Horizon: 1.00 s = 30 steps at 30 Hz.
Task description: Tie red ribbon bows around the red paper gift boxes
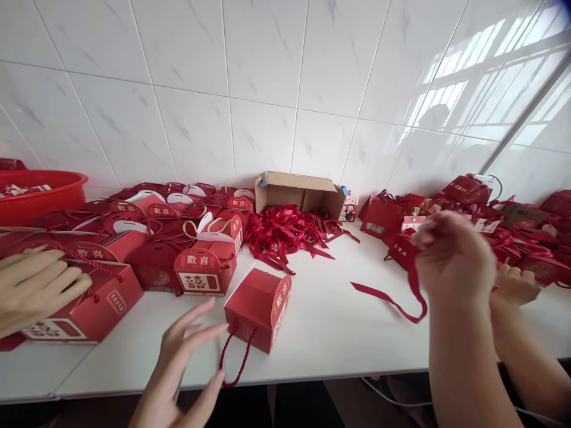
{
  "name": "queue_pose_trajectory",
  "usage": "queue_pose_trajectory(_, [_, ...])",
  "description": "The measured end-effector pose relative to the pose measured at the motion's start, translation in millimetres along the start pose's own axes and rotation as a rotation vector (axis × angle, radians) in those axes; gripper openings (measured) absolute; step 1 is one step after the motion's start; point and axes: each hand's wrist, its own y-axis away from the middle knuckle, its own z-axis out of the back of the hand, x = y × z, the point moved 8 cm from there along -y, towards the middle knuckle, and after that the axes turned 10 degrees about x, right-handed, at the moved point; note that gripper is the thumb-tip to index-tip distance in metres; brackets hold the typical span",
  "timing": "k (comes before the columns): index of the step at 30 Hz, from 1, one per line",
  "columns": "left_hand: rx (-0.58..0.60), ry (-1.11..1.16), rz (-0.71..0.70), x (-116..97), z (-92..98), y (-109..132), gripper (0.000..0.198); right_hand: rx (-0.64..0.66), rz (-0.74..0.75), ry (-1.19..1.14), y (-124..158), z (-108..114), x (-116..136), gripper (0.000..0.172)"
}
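My left hand (pixel 187 351) is open, its fingers spread, just left of a small red gift box (pixel 259 309) that lies tipped on the white table (pixel 330 333). The fingertips are close to the box and to its red rope handle (pixel 234 359), which hangs over the table's front edge. My right hand (pixel 450 261) is raised at the right, slightly blurred, its fingers closed on a red ribbon (pixel 397 303). The ribbon hangs down from the hand and trails left onto the table.
Another person's hand (pixel 35 285) rests on a red box (pixel 93 303) at far left. A second person's hand (pixel 517 285) shows behind my right arm. Assembled red boxes (pixel 205 267), a ribbon pile (pixel 285 232), a cardboard carton (pixel 298 190), a red basin (pixel 40 190) and red bags (pixel 468 196) line the tiled wall.
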Motion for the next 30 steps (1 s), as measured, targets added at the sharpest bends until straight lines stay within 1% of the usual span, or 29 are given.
queue_pose_trajectory(1, [-0.003, 0.037, -0.005, -10, 2.5, -9, 0.034, 0.089, -0.048, 0.051, 11, -21, -7, 0.005])
queue_pose_trajectory(2, [-0.030, 0.055, -0.029, -21, 5.2, -19, 0.032, 0.212, -0.131, 0.107, 24, -43, -18, 0.011])
queue_pose_trajectory(3, [-0.088, 0.059, -0.055, -30, 8.4, -29, 0.032, 0.345, -0.209, 0.156, 39, -65, -30, 0.022])
queue_pose_trajectory(4, [-0.114, 0.033, -0.078, -37, 7.7, -40, 0.031, 0.472, -0.275, 0.197, 55, -85, -41, 0.026])
queue_pose_trajectory(6, [-0.109, -0.055, -0.129, -49, -0.5, -60, 0.029, 0.620, -0.346, 0.245, 82, -110, -57, 0.021])
queue_pose_trajectory(8, [-0.065, -0.125, -0.170, -55, -10.6, -75, 0.023, 0.689, -0.376, 0.280, 100, -123, -69, 0.016])
queue_pose_trajectory(11, [0.019, -0.138, -0.178, -56, -19.8, -87, 0.020, 0.753, -0.391, 0.331, 111, -133, -80, 0.014])
queue_pose_trajectory(15, [0.098, -0.149, -0.156, -54, -23.7, -91, 0.024, 0.783, -0.372, 0.369, 112, -136, -84, 0.013])
queue_pose_trajectory(19, [0.116, -0.174, -0.166, -55, -26.1, -92, 0.023, 0.804, -0.333, 0.451, 110, -138, -83, 0.016])
queue_pose_trajectory(25, [0.120, -0.192, -0.182, -58, -26.9, -92, 0.022, 0.812, -0.330, 0.505, 109, -139, -81, 0.017])
queue_pose_trajectory(28, [0.110, -0.199, -0.196, -60, -26.0, -92, 0.019, 0.831, -0.320, 0.497, 109, -146, -79, 0.018])
queue_pose_trajectory(30, [0.083, -0.204, -0.207, -62, -24.6, -92, 0.016, 0.848, -0.298, 0.488, 109, -152, -77, 0.019])
